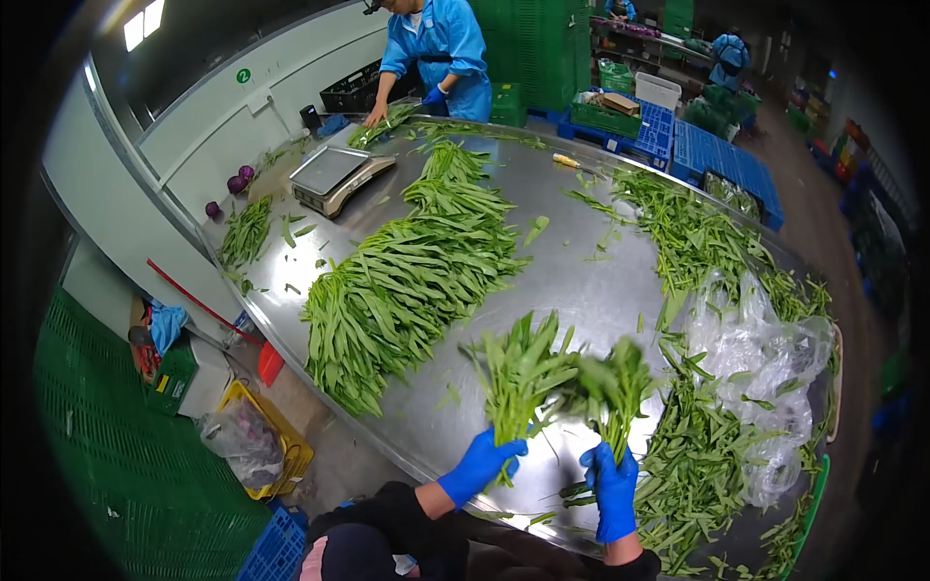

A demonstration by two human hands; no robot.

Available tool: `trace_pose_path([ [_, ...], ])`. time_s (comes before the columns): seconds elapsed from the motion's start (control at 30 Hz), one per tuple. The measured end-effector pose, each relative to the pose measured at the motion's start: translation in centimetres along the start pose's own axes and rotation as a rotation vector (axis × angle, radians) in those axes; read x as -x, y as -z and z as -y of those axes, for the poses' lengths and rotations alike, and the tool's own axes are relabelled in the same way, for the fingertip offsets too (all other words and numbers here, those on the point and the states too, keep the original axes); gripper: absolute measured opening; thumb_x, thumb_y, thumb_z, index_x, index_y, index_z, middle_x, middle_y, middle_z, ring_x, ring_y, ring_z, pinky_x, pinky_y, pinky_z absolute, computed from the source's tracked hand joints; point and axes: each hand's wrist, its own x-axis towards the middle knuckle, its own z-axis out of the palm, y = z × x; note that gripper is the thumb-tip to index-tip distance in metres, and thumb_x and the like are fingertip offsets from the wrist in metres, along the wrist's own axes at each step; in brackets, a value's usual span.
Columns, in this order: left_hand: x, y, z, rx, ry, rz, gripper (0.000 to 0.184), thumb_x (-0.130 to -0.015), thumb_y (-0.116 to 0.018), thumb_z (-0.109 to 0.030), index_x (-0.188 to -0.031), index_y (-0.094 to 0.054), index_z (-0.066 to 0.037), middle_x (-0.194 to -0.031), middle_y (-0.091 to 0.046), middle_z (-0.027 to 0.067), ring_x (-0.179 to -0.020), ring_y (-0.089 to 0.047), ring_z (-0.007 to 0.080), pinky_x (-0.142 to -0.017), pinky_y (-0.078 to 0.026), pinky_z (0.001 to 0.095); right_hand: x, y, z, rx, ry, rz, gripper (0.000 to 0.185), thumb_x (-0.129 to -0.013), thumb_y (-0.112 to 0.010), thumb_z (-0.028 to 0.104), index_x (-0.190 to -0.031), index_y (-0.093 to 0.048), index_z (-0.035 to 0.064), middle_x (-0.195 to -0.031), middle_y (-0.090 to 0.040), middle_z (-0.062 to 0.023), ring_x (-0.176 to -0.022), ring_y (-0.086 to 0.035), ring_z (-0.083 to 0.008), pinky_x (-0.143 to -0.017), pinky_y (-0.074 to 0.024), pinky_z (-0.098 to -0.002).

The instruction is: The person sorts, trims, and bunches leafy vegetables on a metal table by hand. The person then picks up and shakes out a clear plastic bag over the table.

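My left hand point(482, 469), in a blue glove, is closed around the stems of a bunch of water spinach point(523, 373), its leaves pointing away from me. Beside it, my right hand point(612, 489), gloved alike, grips a smaller bunch of water spinach point(617, 387) whose leafy tops are blurred. Both bunches are held over the near part of the steel table point(572, 290). A long row of stacked water spinach point(417, 276) lies ahead and to the left. Loose stems and leaves form a heap point(688, 474) to the right of my right hand.
Clear plastic bags point(760, 373) lie over the right-hand greens. A scale point(339, 177) and a knife point(579, 165) rest farther up the table. Across it, a co-worker in blue point(441, 58) handles greens. A yellow crate point(281, 441) stands on the floor at left.
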Motion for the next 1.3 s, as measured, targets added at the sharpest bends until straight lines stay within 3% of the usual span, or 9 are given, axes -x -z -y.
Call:
trace_pose_path([
  [0.13, -1.0, 3.5, -1.3, 0.231, 0.142, -0.176, 0.017, -0.089, -0.059, -0.012, -0.102, -0.056, -0.002, -0.079, -0.058, 0.0048, -0.055, -0.053, 0.0120, -0.049, -0.044, 0.0268, -4.6, 4.1, -2.4, -0.070, -0.218, -0.205, 0.025, -0.096, -0.052, 0.031, -0.095, -0.057, 0.0067, -0.066, -0.057, -0.0015, -0.045, -0.045, -0.0072, -0.040, -0.0330, -0.0232],
  [0.4, -2.9, -2.2, -4.4, 0.174, -0.286, -0.118, 0.021, -0.087, -0.066, -0.017, -0.100, -0.058, -0.003, -0.072, -0.058, 0.0028, -0.054, -0.055, 0.0103, -0.049, -0.045, 0.0242, -3.8, -1.6, 4.5, -0.146, 0.231, -0.194, 0.030, -0.096, -0.052, 0.037, -0.080, -0.055, 0.0110, -0.067, -0.058, -0.0007, -0.046, -0.046, -0.0049, -0.040, -0.0327, -0.0190],
  [0.6, -5.4, -2.8, 4.6, 0.365, 0.276, 0.057, 0.016, -0.088, -0.063, -0.017, -0.094, -0.060, -0.002, -0.072, -0.059, 0.0049, -0.060, -0.057, 0.0151, -0.055, -0.048, 0.0284, -4.0, -2.7, -6.8, -0.041, -0.293, 0.170, 0.037, -0.096, -0.051, 0.038, -0.102, -0.062, 0.0032, -0.077, -0.062, -0.0038, -0.065, -0.057, -0.0115, -0.058, -0.0455, -0.0238],
  [0.83, -5.0, -2.3, 3.9, 0.309, 0.247, 0.091, 0.021, -0.086, -0.066, -0.020, -0.098, -0.063, -0.004, -0.075, -0.061, 0.0026, -0.064, -0.058, 0.0129, -0.062, -0.047, 0.0261, -3.9, -0.7, -7.0, -0.580, -0.456, 0.275, 0.059, -0.099, -0.028, 0.050, -0.120, -0.055, 0.0018, -0.092, -0.065, -0.0112, -0.078, -0.064, -0.0217, -0.077, -0.0534, -0.0350],
  [0.93, -5.2, -2.2, 4.7, 0.259, 0.259, 0.070, 0.024, -0.086, -0.065, -0.018, -0.105, -0.062, -0.003, -0.086, -0.063, 0.0029, -0.076, -0.060, 0.0131, -0.073, -0.048, 0.0265, -4.2, -0.5, -8.7, -0.585, -0.470, 0.180, 0.055, -0.099, -0.032, 0.046, -0.121, -0.054, 0.0018, -0.094, -0.065, -0.0106, -0.080, -0.064, -0.0214, -0.079, -0.0529, -0.0352],
  [1.0, -5.1, -2.7, 5.0, 0.229, 0.267, 0.035, 0.027, -0.087, -0.063, -0.017, -0.109, -0.061, -0.002, -0.093, -0.064, 0.0035, -0.083, -0.061, 0.0136, -0.078, -0.048, 0.0269, -4.0, -0.3, -9.2, -0.506, -0.462, 0.149, 0.043, -0.097, -0.043, 0.037, -0.114, -0.059, 0.0012, -0.095, -0.065, -0.0103, -0.083, -0.064, -0.0225, -0.079, -0.0516, -0.0341],
  [1.1, -5.3, -3.5, 6.2, 0.217, 0.177, 0.060, 0.037, -0.085, -0.067, -0.015, -0.118, -0.059, -0.001, -0.111, -0.063, 0.0064, -0.100, -0.059, 0.0135, -0.090, -0.044, 0.0269, -4.9, 0.9, -12.6, 0.319, 0.092, 0.079, 0.029, -0.086, -0.063, 0.023, -0.103, -0.067, 0.0000, -0.098, -0.067, -0.0121, -0.084, -0.064, -0.0231, -0.077, -0.0496, -0.0317],
  [1.2, -5.1, -3.4, 6.0, 0.192, 0.241, 0.118, 0.037, -0.085, -0.067, -0.014, -0.118, -0.059, -0.001, -0.110, -0.064, 0.0063, -0.099, -0.060, 0.0134, -0.089, -0.045, 0.0272, -3.7, 0.0, -5.1, 0.854, 0.139, 0.032, 0.029, -0.084, -0.066, 0.027, -0.097, -0.070, 0.0018, -0.083, -0.068, -0.0127, -0.071, -0.064, -0.0197, -0.069, -0.0501, -0.0299],
  [1.3, -5.6, -2.8, 6.6, 0.208, 0.272, 0.158, 0.037, -0.085, -0.067, -0.015, -0.118, -0.059, -0.001, -0.108, -0.064, 0.0064, -0.097, -0.061, 0.0142, -0.087, -0.047, 0.0278, -3.8, 0.2, -3.8, 0.811, 0.048, 0.026, 0.029, -0.080, -0.071, 0.032, -0.085, -0.073, 0.0036, -0.065, -0.065, -0.0108, -0.057, -0.061, -0.0134, -0.057, -0.0468, -0.0275],
])
